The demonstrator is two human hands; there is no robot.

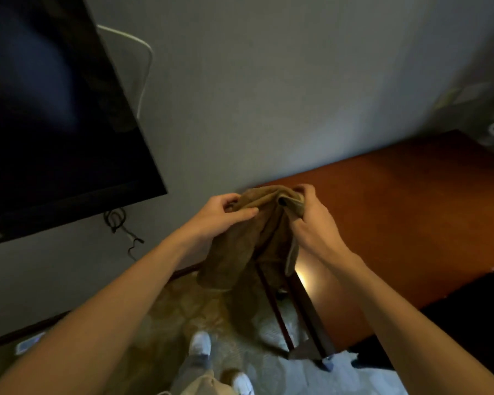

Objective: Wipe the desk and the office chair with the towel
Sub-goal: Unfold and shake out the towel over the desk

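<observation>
A person's left hand (226, 213) and right hand (311, 220) hold a brown towel (240, 252), fingers (303, 192) pinching it, beside the worktop (411, 209).

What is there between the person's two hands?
The towel: in the head view its bunched top spans from the left hand to the right hand, both gripping it; the rest hangs down.

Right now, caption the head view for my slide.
A brown towel gripped by the left hand and right hand by the wooden desk, dark screen at left.

no readable text, no labels, no brands, no numbers
</observation>
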